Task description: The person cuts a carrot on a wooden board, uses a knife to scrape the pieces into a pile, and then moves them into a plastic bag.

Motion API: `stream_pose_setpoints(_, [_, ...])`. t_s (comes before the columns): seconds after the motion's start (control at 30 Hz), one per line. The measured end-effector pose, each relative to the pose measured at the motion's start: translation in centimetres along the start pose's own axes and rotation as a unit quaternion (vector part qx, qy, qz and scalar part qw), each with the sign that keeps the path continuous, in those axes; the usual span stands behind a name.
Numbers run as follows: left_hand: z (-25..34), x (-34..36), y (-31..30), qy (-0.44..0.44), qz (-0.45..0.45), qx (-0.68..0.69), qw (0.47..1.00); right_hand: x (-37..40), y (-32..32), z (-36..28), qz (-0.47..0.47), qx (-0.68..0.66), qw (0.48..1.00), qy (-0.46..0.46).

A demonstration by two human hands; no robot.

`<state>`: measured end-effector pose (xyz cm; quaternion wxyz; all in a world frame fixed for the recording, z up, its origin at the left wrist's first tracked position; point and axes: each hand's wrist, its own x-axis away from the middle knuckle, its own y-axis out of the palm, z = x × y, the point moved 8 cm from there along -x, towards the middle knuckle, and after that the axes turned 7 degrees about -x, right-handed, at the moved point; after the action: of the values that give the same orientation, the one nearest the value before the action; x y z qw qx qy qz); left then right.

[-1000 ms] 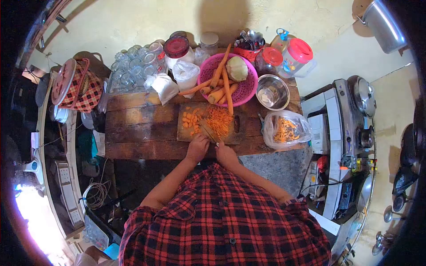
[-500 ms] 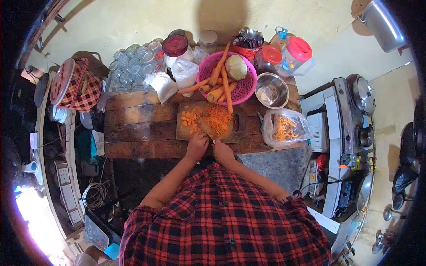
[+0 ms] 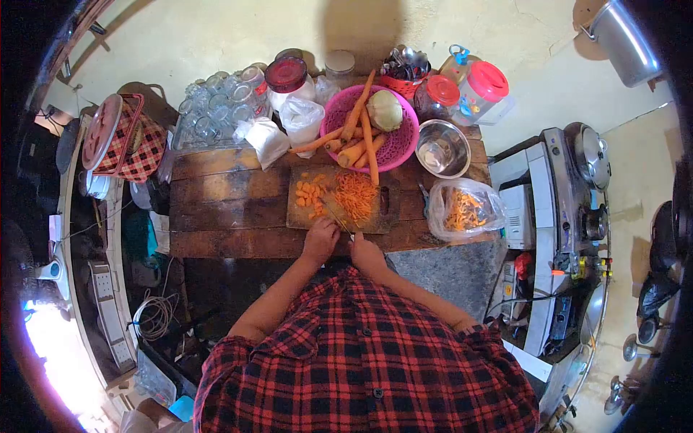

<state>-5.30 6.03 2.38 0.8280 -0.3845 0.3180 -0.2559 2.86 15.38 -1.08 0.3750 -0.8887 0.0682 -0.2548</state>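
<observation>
Stringy carrot shreds [image 3: 355,195] and chunky pieces [image 3: 308,193] lie on our wooden board [image 3: 299,219]; at its near edge, our right fingers [image 3: 357,241] grip a knife [image 3: 343,224]; our left fingers [image 3: 328,226] curl, their grasp unclear.

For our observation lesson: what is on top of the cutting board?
Carrot chunks, orange shreds and, between them, a knife. What the shreds cover of the cutting board cannot be seen.

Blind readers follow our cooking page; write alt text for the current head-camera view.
A person's right hand holds a knife over a wooden cutting board with carrot pieces and shreds, the left hand at the board's near edge. Beyond sits a pink basket of carrots and a cabbage; at right, a metal bowl and plastic bag.
</observation>
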Motion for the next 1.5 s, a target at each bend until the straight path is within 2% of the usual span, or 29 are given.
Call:
stream_pose_setpoints(0.1, [-0.1,0.0,0.4,0.002,-0.018,-0.010,1.000,0.1,0.2,0.2,-0.010,-0.001,1.000,0.001])
stream_pose_setpoints(0.17, [0.3,-0.1,-0.1,0.020,0.011,-0.017,1.000,-0.1,0.5,0.4,0.002,0.001,1.000,-0.020])
stream_pose_setpoints(0.27, [-0.3,0.2,0.4,-0.002,0.004,0.015,1.000,-0.9,1.1,0.2,0.005,0.010,1.000,-0.016])
stream_pose_setpoints(0.4, [0.2,0.1,-0.2,0.016,0.017,0.011,1.000,-1.7,1.1,-0.2,0.010,0.003,1.000,-0.021])
stream_pose_setpoints(0.57, [-0.5,0.3,0.3,-0.012,0.004,0.003,1.000,-0.2,-0.3,-0.7,0.014,-0.024,0.999,-0.035])
stream_pose_setpoints(0.7, [-0.7,0.3,0.5,-0.021,-0.016,-0.008,1.000,-0.2,0.3,-0.1,-0.002,-0.011,1.000,-0.026])
stream_pose_setpoints(0.8, [-0.4,0.3,0.2,-0.013,0.011,-0.002,1.000,-0.7,1.1,0.2,-0.022,0.006,1.000,-0.004])
stream_pose_setpoints(0.9, [0.0,0.1,-0.4,-0.004,0.020,0.006,1.000,-1.3,1.4,-0.2,-0.004,0.005,1.000,-0.013])
stream_pose_setpoints(0.97, [-0.7,0.2,0.5,-0.033,-0.011,0.013,0.999,-1.8,1.4,-0.4,0.010,-0.005,1.000,-0.017])
stream_pose_setpoints(1.07, [-0.9,0.5,0.9,-0.029,-0.014,0.000,0.999,-1.4,0.5,-0.9,0.019,-0.018,0.999,-0.018])
stream_pose_setpoints(1.17, [-0.2,0.2,0.0,-0.040,-0.009,0.002,0.999,-1.1,1.2,-0.1,0.008,0.011,1.000,-0.028])
stream_pose_setpoints(1.5, [-0.6,0.9,0.3,-0.014,0.015,-0.010,1.000,-1.3,2.0,0.1,-0.017,-0.007,1.000,-0.001])
